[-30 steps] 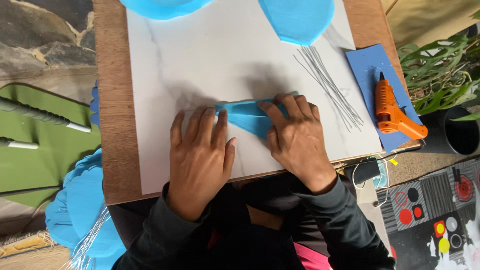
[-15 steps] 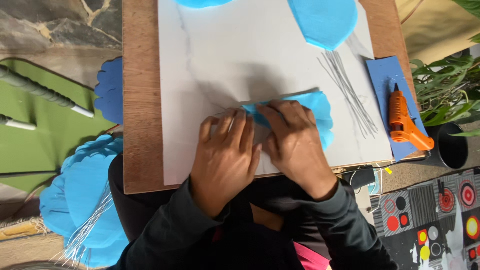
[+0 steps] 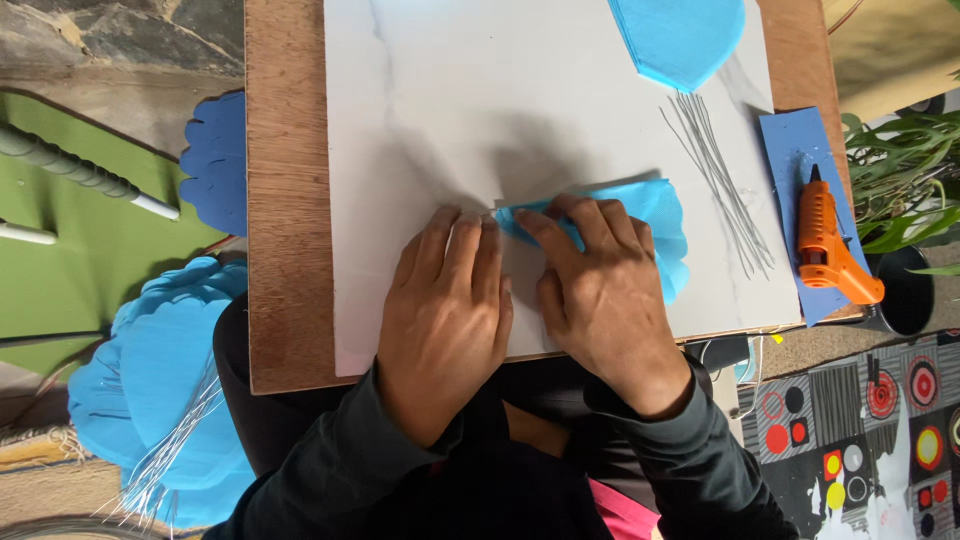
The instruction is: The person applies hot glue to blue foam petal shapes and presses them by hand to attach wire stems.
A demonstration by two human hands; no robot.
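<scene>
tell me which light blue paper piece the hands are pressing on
The folded one mid-board, under both hands' fingertips; the other lies untouched at the board's far edge.

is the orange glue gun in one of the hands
No, the orange glue gun lies on a blue sheet at the board's right side, while both hands press the light blue paper.

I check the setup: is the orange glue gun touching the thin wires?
Apart. The head view shows the glue gun lying on a dark blue sheet, with white board between it and the wires.
</scene>
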